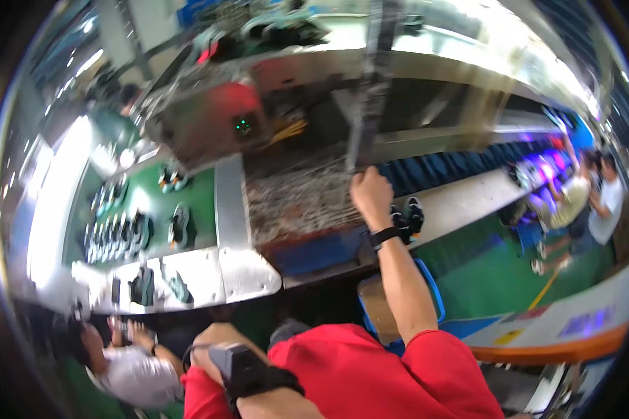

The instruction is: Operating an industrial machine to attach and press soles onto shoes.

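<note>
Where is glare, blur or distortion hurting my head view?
Head view: the bright strip at left is blown out; the white counter catches glare; the machine box is smeared, probably by motion; the right hand looks clearer; straight edges bend toward the dark rim.

Red shirt (370, 370) on my remote feed, black wristband (384, 236), grey post (376, 77), dark shoes (414, 215) with pale markings, green floor (461, 276), blue-rimmed bin (432, 288), green lights (242, 126), violet glow (548, 170), white shirt (612, 202), pale panel (538, 332) edged in orange.
</note>
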### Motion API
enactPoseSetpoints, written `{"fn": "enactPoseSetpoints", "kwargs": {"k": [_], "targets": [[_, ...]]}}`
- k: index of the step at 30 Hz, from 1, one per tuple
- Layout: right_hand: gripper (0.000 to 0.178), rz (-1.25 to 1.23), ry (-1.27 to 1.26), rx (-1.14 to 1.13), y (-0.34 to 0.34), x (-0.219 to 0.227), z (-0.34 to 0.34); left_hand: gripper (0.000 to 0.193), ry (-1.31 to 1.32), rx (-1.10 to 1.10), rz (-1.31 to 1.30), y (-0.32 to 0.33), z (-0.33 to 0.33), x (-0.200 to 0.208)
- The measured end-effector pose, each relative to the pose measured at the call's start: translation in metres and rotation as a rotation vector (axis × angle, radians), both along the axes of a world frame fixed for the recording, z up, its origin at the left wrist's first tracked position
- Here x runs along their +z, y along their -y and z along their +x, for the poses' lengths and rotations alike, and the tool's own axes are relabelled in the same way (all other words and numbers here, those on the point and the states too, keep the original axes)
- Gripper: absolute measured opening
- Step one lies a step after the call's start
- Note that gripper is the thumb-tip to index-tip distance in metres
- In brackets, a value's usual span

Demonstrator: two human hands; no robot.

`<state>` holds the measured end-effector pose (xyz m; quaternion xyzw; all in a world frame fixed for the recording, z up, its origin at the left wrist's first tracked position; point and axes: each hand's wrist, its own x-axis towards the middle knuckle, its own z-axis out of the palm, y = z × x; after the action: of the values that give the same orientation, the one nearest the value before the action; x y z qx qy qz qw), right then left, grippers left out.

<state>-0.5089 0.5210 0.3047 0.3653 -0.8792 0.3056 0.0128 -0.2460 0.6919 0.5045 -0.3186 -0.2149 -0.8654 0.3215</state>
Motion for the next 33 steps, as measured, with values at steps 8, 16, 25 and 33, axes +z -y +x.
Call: {"fn": "enactPoseSetpoints", "kwargs": {"k": [8, 16, 25, 33], "targets": [[0.035, 0.026, -0.084, 0.027, 0.021, 0.009, 0.002, 0.057, -0.035, 0.009, 0.288, -0.004, -0.013, 0.016], [0.036, 0.066, -0.071, 0.02, 0.012, 0.006, 0.001, 0.055, -0.044, 0.027, 0.957, -0.071, 0.0, 0.047], [0.032, -0.028, -0.013, 0.082, 0.016, -0.003, 0.012, 0.075, -0.159, 0.104, -0.051, -0.013, 0.009, -0.007], [0.034, 0.041, -0.056, 0.02, 0.012, 0.006, 0.0, 0.114, 0.173, -0.04, -0.036, -0.013, 0.015, 0.005]]}}
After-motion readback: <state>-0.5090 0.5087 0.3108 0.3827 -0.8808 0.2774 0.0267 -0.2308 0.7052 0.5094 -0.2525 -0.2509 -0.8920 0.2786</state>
